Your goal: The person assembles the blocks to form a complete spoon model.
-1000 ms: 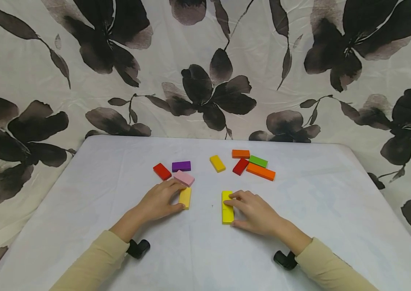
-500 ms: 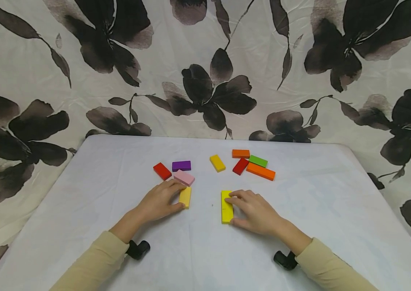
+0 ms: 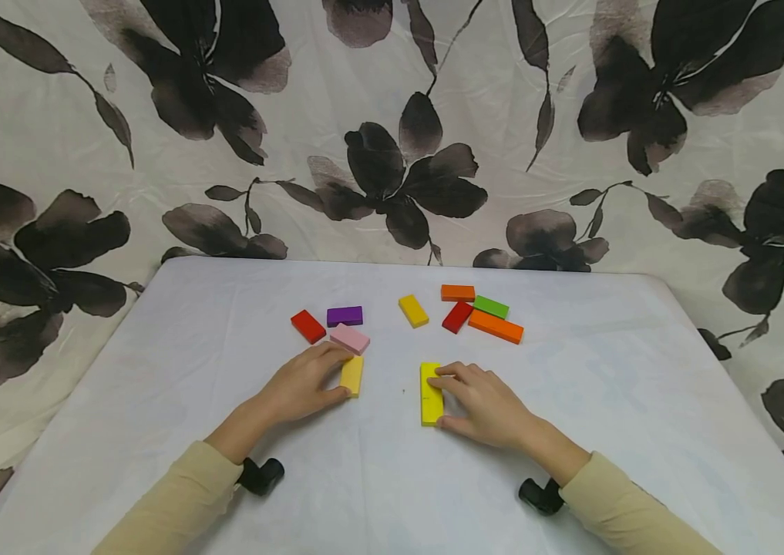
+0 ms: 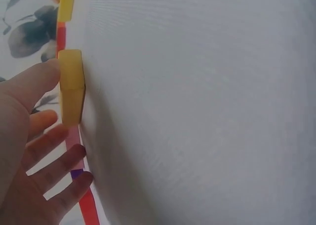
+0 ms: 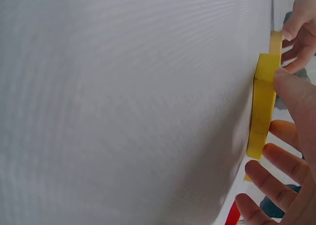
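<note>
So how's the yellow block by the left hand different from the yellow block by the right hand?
The pale block by the left hand is softer yellow; the long block by the right hand is brighter. The pale block is shorter than the long block. Each is yellow and touches a hand.

Text, labels — none legible | brands, numbers, signs — none readable

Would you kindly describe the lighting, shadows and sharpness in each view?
Head view: fairly even light, mostly crisp, faint shadow below the left hand; left wrist: hazier, shadow beside the pale yellow block; right wrist: also soft, broad shadow beside the bright yellow block.
</note>
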